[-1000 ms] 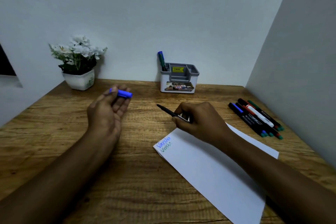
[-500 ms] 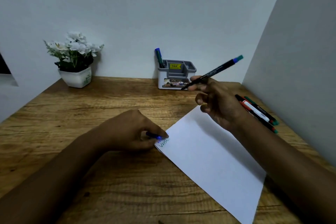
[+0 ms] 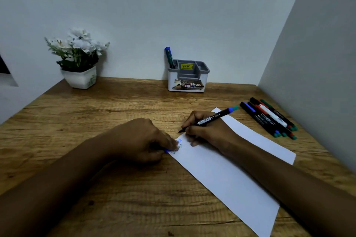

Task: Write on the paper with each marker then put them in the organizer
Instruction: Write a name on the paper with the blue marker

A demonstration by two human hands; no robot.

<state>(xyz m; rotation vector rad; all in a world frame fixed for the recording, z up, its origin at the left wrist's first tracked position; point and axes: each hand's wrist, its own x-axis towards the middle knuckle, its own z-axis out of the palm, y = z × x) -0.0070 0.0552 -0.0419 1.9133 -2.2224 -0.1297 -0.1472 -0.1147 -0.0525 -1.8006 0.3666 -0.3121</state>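
While your right hand (image 3: 207, 132) pinches the black marker (image 3: 209, 119) between thumb and fingers near its writing end, the barrel runs up and to the right past your knuckles, its blue-and-teal tail pointing toward the right of the frame. The bare tip sticks out to the left of your fingers, just above the far left corner of the white paper (image 3: 231, 175); whether it touches the sheet you cannot tell. Your left hand (image 3: 142, 140) is curled closed on the blue cap (image 3: 167, 150) (only a sliver shows under the fingers) and rests at the paper's left edge, beside the small blue and green scribbles (image 3: 177, 146).

At the right of the frame, the loose markers (image 3: 269, 119) lie side by side on the wooden table (image 3: 96, 113), well apart from both hands. At centre back against the wall stands the grey-and-white organizer (image 3: 187, 79), with one blue-capped marker (image 3: 169, 56) upright in its left compartment. A white flower pot (image 3: 80, 78) sits in the upper left.
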